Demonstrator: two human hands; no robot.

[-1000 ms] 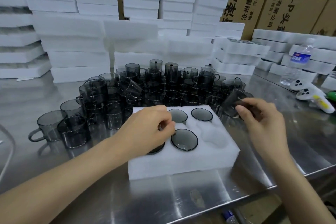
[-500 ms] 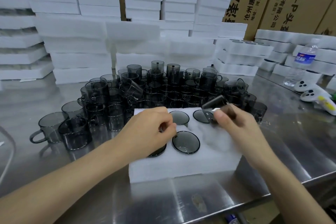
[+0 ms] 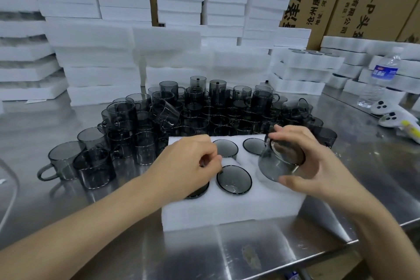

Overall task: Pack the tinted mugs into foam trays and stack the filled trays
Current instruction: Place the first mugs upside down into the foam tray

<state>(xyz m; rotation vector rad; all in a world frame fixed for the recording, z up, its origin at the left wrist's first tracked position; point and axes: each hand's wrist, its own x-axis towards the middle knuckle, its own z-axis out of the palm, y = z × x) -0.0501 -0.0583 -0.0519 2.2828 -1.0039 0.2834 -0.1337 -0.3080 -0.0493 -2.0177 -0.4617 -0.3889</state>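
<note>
The right hand [image 3: 318, 166] is gripping one tinted mug [image 3: 277, 163], fingers and thumb curled round its wall. It is holding the mug tilted above the right end of the foam tray [image 3: 227, 213], evidently to seat it base-up like the others. The left hand [image 3: 188, 161] is resting on the tray's near-left corner, fingers curled and thumb meeting forefinger, probably steadying the foam. Whether it is pinching anything cannot be told.

Count:
- One tray in work on the steel table [image 3: 204, 254].
- Four seated mugs [image 3: 234, 179] showing bases, two per row.
- One mug in hand.

The loose mugs [image 3: 204, 111] are crowding just behind the tray, too overlapped to count.
</note>
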